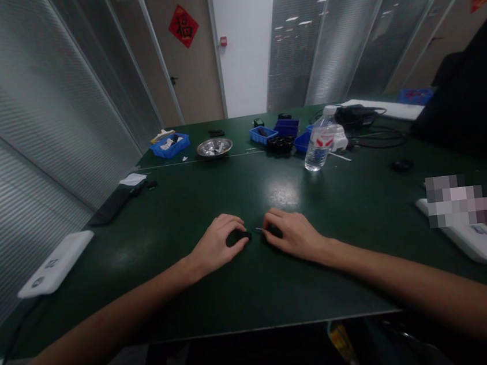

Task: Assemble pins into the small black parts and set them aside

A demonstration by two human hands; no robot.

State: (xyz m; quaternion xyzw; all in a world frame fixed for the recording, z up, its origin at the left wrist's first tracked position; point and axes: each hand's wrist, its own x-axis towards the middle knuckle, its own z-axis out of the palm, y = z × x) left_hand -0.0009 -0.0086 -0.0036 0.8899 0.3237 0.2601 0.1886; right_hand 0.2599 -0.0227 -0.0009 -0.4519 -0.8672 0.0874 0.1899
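Over the dark green table [221,301], my left hand [220,242] pinches a small black part [248,235] between thumb and fingers. Facing it, my right hand [293,234] has its fingers closed on a thin metal-shafted tool [258,229]. The shaft points left toward the black part, with a small gap seen between them. The tool's grip is mostly hidden in my fingers, so its exact kind cannot be made out. Both hands are low over the tabletop, close together near the middle.
Behind the hands stand a metal bowl [214,148], a blue tray [171,146], a blue basket [263,135] and a water bottle [321,139]. Black cables [378,136] lie at the back right. White devices flank me at left [58,263] and right [470,234], where another person's hand rests.
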